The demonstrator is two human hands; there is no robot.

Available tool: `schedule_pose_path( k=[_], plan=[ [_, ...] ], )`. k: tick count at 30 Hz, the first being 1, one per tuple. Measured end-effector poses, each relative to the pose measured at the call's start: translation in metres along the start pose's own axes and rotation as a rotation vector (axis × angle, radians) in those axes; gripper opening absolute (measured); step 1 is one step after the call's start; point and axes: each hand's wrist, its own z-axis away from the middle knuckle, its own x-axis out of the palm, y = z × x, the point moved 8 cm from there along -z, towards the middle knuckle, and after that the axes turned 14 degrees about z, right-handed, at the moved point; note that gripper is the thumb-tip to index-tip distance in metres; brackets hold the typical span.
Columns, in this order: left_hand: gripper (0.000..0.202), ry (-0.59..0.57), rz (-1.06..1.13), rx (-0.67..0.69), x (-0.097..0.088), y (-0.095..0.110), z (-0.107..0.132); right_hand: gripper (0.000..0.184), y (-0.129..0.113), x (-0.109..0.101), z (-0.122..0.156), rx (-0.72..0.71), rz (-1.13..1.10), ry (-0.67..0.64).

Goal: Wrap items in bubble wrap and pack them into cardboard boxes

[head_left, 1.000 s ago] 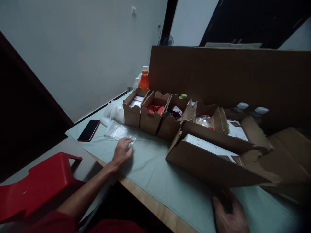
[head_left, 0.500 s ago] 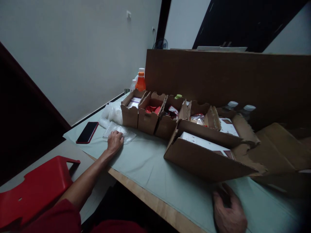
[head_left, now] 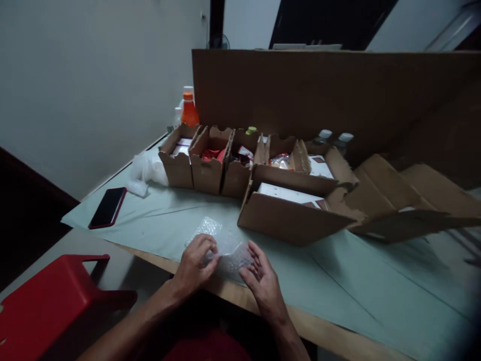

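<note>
A clear sheet of bubble wrap (head_left: 231, 250) lies near the table's front edge, between my two hands. My left hand (head_left: 197, 258) pinches its near left part between thumb and fingers. At the sheet's right edge is my right hand (head_left: 261, 281), its fingers half curled and the thumb apart from them. Whether those fingertips touch the sheet is hard to tell. Just beyond, to the right, stands an open cardboard box (head_left: 289, 215) with a white box (head_left: 287, 194) inside.
Several open cardboard bins (head_left: 208, 173) with packets stand in a row behind. More bubble wrap (head_left: 146, 170) and a phone (head_left: 107, 208) lie at left. Bottles (head_left: 190, 110) stand at the back. Folded cardboard (head_left: 398, 200) is at right; a red stool (head_left: 56, 306) is at lower left.
My left hand has drawn the bubble wrap sheet towards me and to the right. My right hand has come left from beside the cardboard box to the sheet. The view has shifted right.
</note>
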Motion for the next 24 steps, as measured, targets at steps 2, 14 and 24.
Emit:
schedule_pose_path(
  k=[2, 14, 24],
  plan=[
    [0.007, -0.081, 0.102, -0.068, 0.017, -0.002, 0.007, 0.055, 0.005, 0.001, -0.004, 0.056, 0.014, 0.014],
    [0.030, 0.267, 0.475, -0.572, -0.050, -0.051, -0.017, 0.060, 0.031, -0.032, 0.039, 0.193, 0.029, 0.101],
    [0.045, 0.324, 0.238, -0.600, -0.068, -0.067, 0.002, 0.068, 0.035, -0.158, 0.046, 0.282, 0.338, 0.510]
  ],
)
